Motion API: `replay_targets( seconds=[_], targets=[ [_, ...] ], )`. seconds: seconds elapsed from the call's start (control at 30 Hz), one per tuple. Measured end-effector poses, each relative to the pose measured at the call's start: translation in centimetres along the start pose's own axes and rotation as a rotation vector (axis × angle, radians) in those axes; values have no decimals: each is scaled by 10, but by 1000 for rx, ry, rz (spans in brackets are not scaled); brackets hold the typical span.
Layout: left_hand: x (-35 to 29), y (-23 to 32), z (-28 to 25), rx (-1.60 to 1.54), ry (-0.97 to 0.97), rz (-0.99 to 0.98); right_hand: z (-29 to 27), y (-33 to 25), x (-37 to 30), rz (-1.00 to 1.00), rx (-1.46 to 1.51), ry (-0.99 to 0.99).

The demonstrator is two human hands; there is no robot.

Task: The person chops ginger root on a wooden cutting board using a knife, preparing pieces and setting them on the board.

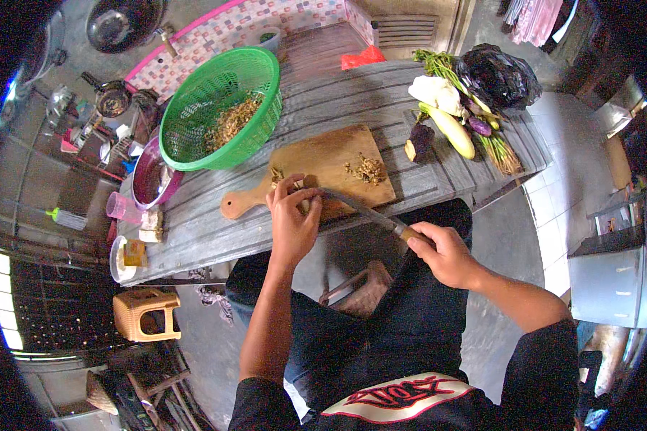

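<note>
My right hand (pixel 447 257) is closed round the wooden handle of a knife (pixel 363 210), its long blade slanting up to the left over the near edge of a wooden cutting board (pixel 323 152). At the blade's tip, my left hand (pixel 295 215) pinches with thumb and forefinger; its other fingers are bent. A small heap of brown chopped food (pixel 366 169) lies on the board's right part. Some brown bits (pixel 277 174) lie just beyond my left fingers. Behind the board, a green plastic basket (pixel 266 108) holds more brown pieces (pixel 233 122).
Right of the board lie a cut dark eggplant (pixel 420 142), a pale long vegetable (pixel 451 133), a white bag (pixel 436 93), green stalks (pixel 503 152) and a black plastic bag (pixel 497 75). A purple basin (pixel 145 172), pink cup (pixel 124 208) and white tub (pixel 118 260) line the left. A tan stool (pixel 147 314) stands below.
</note>
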State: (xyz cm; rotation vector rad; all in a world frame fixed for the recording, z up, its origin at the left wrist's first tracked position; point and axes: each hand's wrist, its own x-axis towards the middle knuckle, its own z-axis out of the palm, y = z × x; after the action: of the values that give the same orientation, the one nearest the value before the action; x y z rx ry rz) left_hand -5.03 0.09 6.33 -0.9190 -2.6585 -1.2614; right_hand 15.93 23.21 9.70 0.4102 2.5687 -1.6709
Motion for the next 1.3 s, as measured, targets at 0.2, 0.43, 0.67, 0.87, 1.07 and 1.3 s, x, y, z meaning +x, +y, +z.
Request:
replay_targets(
  seconds=[0.2,0.43,0.67,0.87,1.07,1.3],
  targets=[
    [-1,-1,6,-32,44,-38,2,13,-1,-57,-33,84],
    [-8,2,5,-26,197,3,5,0,4,-88,-19,3],
    [-15,2,11,72,207,212,0,9,10,-65,-77,166],
    [-52,18,33,210,56,340,-5,12,6,67,-53,135],
    [-57,24,47,211,62,305,0,13,2,-50,-8,148],
    [-47,41,51,309,60,321,0,13,3,-25,11,131]
  ],
)
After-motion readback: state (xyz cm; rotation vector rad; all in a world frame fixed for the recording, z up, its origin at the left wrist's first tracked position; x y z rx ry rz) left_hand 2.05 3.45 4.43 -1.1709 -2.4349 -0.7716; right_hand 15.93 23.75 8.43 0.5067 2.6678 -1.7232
